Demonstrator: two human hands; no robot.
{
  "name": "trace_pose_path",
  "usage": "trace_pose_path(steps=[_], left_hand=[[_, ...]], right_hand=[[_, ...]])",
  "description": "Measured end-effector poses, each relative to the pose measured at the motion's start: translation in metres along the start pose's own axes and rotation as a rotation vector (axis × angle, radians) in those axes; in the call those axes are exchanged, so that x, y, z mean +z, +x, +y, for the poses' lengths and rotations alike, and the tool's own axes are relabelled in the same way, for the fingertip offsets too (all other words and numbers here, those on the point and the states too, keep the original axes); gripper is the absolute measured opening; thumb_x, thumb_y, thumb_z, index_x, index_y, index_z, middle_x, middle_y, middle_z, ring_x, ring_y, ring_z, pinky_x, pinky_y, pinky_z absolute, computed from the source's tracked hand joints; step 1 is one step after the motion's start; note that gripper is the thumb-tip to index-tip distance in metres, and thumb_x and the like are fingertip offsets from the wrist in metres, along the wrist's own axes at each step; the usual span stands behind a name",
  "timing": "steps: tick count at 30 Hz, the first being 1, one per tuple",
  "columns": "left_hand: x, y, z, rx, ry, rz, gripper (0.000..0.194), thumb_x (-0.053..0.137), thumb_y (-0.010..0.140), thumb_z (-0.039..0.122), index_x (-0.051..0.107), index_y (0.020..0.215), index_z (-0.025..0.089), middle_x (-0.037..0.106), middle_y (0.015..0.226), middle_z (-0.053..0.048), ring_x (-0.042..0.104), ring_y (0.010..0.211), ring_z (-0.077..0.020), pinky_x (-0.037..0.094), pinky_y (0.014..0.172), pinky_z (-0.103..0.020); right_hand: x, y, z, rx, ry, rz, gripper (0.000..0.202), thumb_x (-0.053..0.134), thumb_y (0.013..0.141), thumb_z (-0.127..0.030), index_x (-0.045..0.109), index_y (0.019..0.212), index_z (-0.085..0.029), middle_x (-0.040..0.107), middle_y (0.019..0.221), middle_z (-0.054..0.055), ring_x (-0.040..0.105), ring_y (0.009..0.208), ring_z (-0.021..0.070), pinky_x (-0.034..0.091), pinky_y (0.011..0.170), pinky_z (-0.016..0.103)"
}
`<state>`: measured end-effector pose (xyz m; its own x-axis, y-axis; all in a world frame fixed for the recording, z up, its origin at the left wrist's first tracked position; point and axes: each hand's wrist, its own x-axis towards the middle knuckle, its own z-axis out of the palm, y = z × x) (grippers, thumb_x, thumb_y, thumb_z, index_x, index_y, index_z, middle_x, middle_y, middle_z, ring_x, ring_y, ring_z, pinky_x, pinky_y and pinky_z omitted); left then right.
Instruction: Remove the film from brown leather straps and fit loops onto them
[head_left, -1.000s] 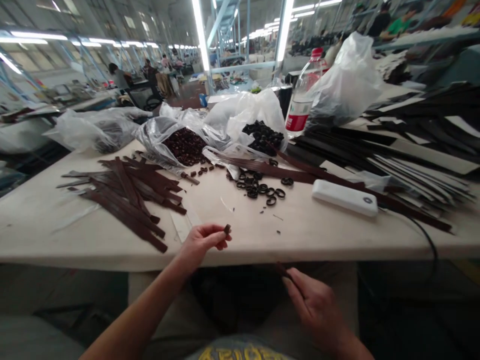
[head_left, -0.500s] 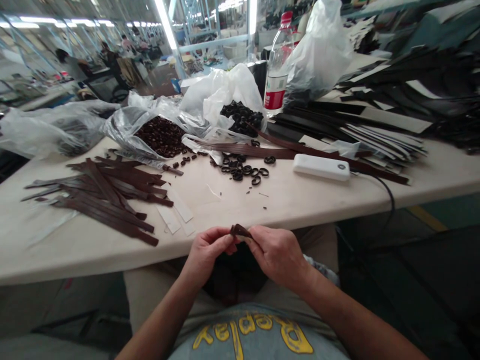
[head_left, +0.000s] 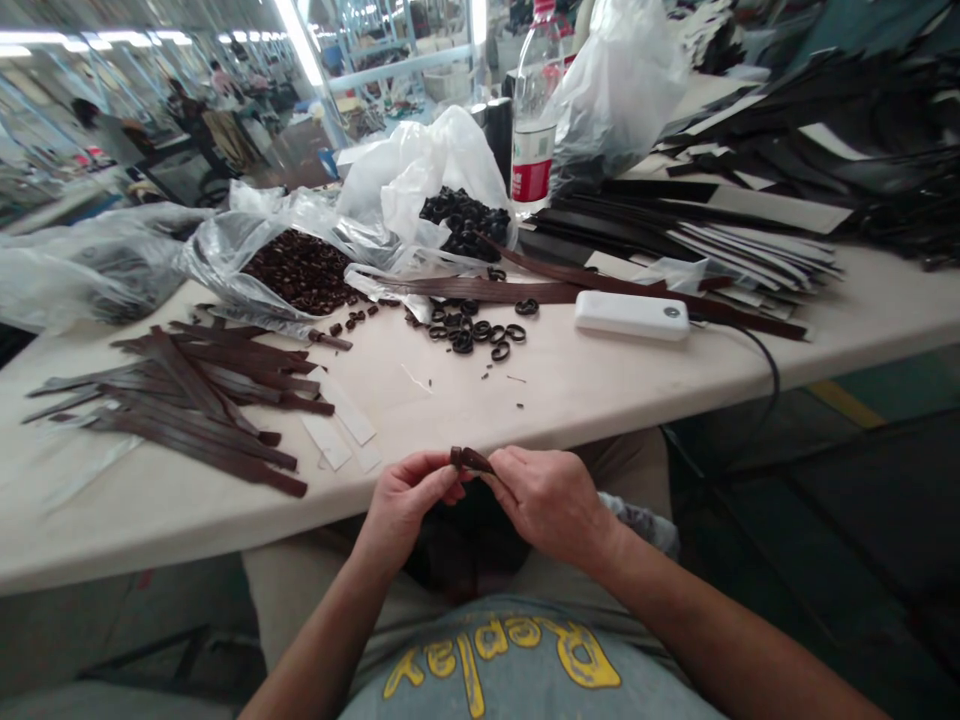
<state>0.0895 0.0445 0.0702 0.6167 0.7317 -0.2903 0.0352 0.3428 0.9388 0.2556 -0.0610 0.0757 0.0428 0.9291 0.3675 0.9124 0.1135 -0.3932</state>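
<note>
Just off the table's front edge, my left hand (head_left: 410,500) pinches a small dark brown loop (head_left: 456,457) between thumb and finger. My right hand (head_left: 551,500) is closed around a dark brown strap (head_left: 477,461), whose end points left toward the loop. Whether the strap passes through the loop is too small to tell. A pile of brown straps (head_left: 217,400) lies at the left of the table, beside white strips (head_left: 341,405). Small brown loops (head_left: 300,270) fill an open plastic bag behind them.
Black loops (head_left: 480,330) lie scattered mid-table (head_left: 420,400). Right of them is a white device (head_left: 631,315) with a cable. Behind stand a bottle (head_left: 533,150) and plastic bags (head_left: 615,80). Black straps (head_left: 885,130) cover the back right. People sit in the far background.
The table and its items have shifted slightly left in the view. The loop now shows as a separate band at my left fingertips, with more of the strap visible beside it.
</note>
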Motion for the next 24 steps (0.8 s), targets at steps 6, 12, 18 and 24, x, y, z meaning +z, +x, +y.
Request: trace_pose_path(steps=[6,12,18,24], left_hand=[[-0.007,0.001,0.007,-0.012,0.179,-0.074,0.023,0.079,0.074,0.037,0.080,0.088,0.019,0.075,0.071,-0.004,0.061,0.059,-0.0123,0.050,0.058,-0.022],[-0.019,0.001,0.023,0.055,0.531,-0.296,0.016,0.073,0.079,0.029,0.079,0.089,0.018,0.077,0.081,-0.005,0.066,0.073,-0.0162,0.052,0.068,-0.025],[-0.010,-0.004,0.013,0.036,0.476,-0.195,0.014,0.075,0.076,0.027,0.079,0.083,0.017,0.075,0.073,-0.003,0.062,0.065,-0.0131,0.049,0.061,-0.021],[0.007,-0.015,-0.002,0.013,0.267,-0.073,0.017,0.080,0.070,0.024,0.078,0.085,0.017,0.075,0.075,-0.002,0.064,0.067,-0.0131,0.052,0.065,-0.021]], right_hand=[[-0.003,-0.004,0.004,-0.063,-0.023,-0.098,0.033,0.037,0.103,-0.027,0.057,0.079,-0.017,0.061,0.066,0.002,0.050,0.054,0.0139,0.021,0.053,0.031],[-0.006,-0.011,0.007,-0.139,0.031,-0.248,0.024,0.044,0.100,-0.023,0.057,0.080,-0.018,0.063,0.068,0.001,0.052,0.054,0.0141,0.020,0.052,0.032],[0.006,-0.019,0.000,-0.038,0.136,-0.153,0.030,0.043,0.102,-0.027,0.055,0.077,-0.018,0.063,0.066,0.001,0.054,0.055,0.0136,0.025,0.055,0.029],[0.012,-0.016,-0.003,-0.044,0.117,-0.127,0.028,0.043,0.101,-0.023,0.056,0.077,-0.017,0.064,0.067,0.003,0.056,0.055,0.0144,0.026,0.055,0.030]])
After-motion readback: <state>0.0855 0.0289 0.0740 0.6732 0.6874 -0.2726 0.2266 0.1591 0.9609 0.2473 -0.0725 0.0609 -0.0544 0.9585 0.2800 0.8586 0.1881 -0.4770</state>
